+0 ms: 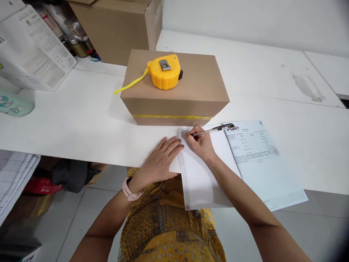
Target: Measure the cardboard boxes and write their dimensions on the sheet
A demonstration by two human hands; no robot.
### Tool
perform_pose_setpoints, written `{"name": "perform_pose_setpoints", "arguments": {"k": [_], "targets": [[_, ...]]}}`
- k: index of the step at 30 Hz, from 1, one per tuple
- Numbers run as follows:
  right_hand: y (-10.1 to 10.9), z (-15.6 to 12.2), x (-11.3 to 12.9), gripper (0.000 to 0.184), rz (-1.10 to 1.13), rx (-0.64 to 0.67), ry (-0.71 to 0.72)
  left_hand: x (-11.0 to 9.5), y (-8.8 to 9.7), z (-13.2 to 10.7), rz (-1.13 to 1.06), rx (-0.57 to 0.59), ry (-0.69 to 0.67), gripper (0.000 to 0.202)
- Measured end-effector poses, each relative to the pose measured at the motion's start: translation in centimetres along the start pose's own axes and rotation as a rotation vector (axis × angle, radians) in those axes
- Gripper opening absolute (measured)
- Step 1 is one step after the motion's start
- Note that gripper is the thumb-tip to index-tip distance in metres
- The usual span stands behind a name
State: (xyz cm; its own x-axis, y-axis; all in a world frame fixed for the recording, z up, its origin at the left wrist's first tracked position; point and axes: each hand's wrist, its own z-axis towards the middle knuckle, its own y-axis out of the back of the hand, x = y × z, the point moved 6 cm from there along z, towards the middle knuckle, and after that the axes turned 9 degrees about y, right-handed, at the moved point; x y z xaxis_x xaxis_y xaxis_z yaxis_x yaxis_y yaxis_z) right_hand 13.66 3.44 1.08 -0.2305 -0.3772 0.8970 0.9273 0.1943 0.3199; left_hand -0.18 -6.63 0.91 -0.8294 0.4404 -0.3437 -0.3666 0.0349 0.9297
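Note:
My right hand (200,143) grips a pen (212,130) with a dark cap end, its tip at the upper part of a white notebook page (205,185). Handwriting runs down the left side of that page, which overhangs the table's front edge. Flat beside it, with fingers stretched toward the written column, lies my left hand (162,160). Just beyond both hands stands a brown cardboard box (191,83) with a yellow tape measure strip across its front. A yellow tape measure (165,72) rests on top, its yellow strap (132,85) hanging left.
A printed pale-blue sheet (253,160) lies right of the notebook, also over the edge of the white table (89,127). Behind stands a larger cardboard box (117,31). On the left are a white printed carton (35,47) and a green floral item (16,103).

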Motion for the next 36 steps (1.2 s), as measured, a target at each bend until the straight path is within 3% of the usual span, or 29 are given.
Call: {"name": "perform_pose_setpoints", "arguments": {"k": [36], "targets": [[0.16, -0.08, -0.38, 0.021, -0.032, -0.018, -0.002, 0.07, -0.13, -0.02, 0.0, -0.001, -0.001, 0.09]]}}
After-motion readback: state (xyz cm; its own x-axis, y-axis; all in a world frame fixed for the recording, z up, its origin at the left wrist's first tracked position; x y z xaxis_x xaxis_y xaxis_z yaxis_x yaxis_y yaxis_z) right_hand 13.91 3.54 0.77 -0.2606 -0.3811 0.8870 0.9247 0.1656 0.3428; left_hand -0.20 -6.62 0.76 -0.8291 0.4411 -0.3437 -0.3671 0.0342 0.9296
